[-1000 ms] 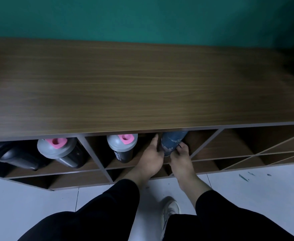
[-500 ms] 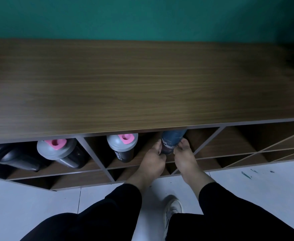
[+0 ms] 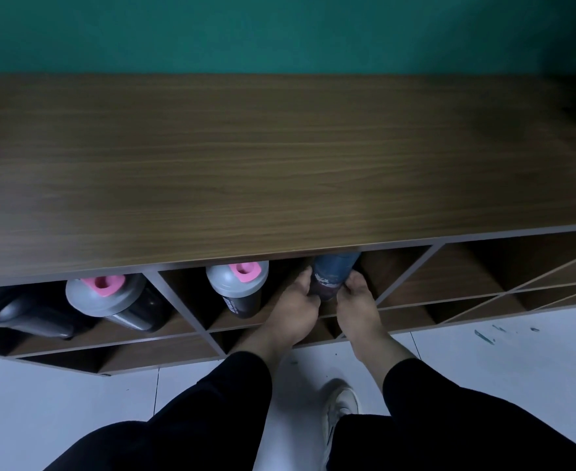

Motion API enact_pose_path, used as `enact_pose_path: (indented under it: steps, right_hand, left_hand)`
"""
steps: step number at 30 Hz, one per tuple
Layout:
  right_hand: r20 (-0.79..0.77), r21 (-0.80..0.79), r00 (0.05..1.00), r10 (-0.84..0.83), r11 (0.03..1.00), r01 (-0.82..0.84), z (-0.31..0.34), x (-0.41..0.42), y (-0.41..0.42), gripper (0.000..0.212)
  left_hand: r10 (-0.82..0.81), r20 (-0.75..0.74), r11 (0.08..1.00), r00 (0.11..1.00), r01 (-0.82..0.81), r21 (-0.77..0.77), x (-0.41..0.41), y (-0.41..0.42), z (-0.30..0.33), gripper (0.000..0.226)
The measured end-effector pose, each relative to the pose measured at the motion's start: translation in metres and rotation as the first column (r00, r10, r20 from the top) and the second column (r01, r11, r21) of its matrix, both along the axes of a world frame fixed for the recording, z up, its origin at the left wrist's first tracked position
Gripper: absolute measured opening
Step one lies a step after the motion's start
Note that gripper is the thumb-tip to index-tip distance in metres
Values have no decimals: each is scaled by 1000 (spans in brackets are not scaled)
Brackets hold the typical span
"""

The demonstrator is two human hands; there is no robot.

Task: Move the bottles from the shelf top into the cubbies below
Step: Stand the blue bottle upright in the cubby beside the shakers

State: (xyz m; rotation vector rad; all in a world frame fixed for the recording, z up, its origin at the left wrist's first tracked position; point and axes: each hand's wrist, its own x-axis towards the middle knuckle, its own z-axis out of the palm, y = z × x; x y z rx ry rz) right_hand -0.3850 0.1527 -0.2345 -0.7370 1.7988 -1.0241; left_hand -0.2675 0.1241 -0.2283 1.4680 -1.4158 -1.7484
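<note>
A blue patterned bottle stands in a top-row cubby under the wooden shelf top; its upper part is hidden by the shelf edge. My left hand grips its lower left side and my right hand grips its lower right side. In the same cubby, to the left, stands a grey shaker bottle with a pink cap. Another grey shaker with a pink cap leans in the cubby further left.
A dark bottle lies at the far left cubby. Cubbies to the right hold nothing visible. White tiled floor lies below, with my white shoe on it. A teal wall backs the shelf.
The blue bottle has gone deeper into the cubby, with less of it showing under the shelf edge. Both hands stayed around its base.
</note>
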Motion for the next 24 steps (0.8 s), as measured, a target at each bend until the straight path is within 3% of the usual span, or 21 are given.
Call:
enact_pose_path:
  steps: [19, 22, 24]
  right_hand:
    - [26, -1, 994, 106, 994, -106, 2, -10, -9, 59]
    - [-67, 98, 990, 126, 988, -119, 1, -7, -9, 56]
    - [-170, 225, 975, 144, 969, -104, 1, -1, -7, 43]
  left_hand:
    - [-70, -78, 998, 994, 70, -11, 0, 15, 19, 77]
    - [-58, -32, 998, 998, 57, -32, 5, 13, 8, 77]
    - [-47, 49, 999, 998, 48, -22, 10, 15, 3, 69]
